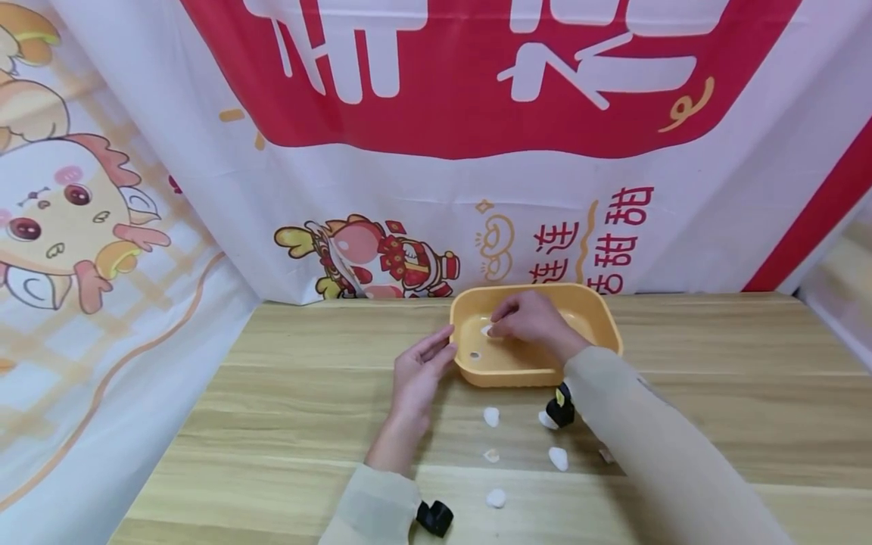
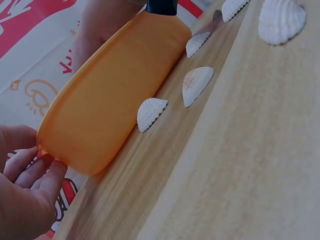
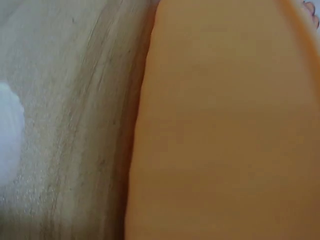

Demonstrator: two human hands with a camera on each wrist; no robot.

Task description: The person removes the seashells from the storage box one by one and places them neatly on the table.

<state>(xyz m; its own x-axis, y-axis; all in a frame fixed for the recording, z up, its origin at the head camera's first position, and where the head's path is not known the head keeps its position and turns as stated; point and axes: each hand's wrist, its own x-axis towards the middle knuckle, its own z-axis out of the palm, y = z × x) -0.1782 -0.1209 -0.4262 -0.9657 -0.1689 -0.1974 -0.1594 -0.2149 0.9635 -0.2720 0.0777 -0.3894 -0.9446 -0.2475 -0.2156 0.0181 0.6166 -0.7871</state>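
A yellow plastic basin (image 1: pixel 514 378) stands at the back of the wooden table. My left hand (image 1: pixel 417 378) holds its left end, the fingertips at the rim; the left wrist view shows those fingers (image 2: pixel 50 182) against the basin's outer wall (image 2: pixel 112 90). My right hand (image 1: pixel 534 322) reaches down inside the basin and pinches a white seashell (image 1: pixel 486 330) close to the bottom. Near it on the basin floor lies a small pale oval piece (image 1: pixel 474 354), too small to tell. The right wrist view shows mostly the basin's side (image 3: pixel 225 125), so the right fingers are hidden there.
Several white seashells lie on the table in front of the basin, among them a ribbed shell (image 2: pixel 282 22), a fan-shaped shell (image 2: pixel 197 85) and a nearer shell (image 1: pixel 496 498). A printed cloth (image 1: pixel 381 182) hangs behind the table. Black straps (image 1: pixel 434 518) sit at both wrists.
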